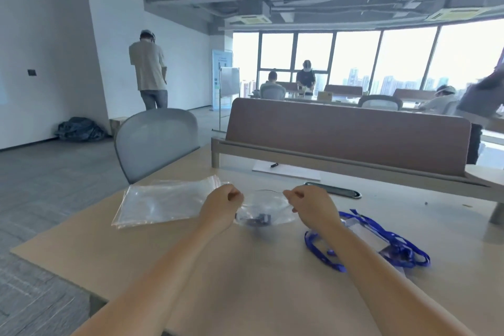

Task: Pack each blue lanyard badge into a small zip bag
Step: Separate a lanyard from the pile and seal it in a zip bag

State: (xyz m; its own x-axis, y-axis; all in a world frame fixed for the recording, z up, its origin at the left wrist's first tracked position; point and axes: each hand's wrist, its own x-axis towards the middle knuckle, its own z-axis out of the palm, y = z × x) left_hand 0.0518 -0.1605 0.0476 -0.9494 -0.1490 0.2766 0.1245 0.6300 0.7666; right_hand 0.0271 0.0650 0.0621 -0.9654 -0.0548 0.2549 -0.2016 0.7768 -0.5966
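L hand (222,206) & R hand (312,207) fingers pinch top corners of small zip bag (263,209); blue lanyard badges (381,243) right of R fingers.

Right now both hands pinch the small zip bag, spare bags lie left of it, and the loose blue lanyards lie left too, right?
No: the head view shows the blue lanyards right of the small zip bag, near the right hand. That hand and the left hand do pinch the bag, and the spare bags lie left of it.
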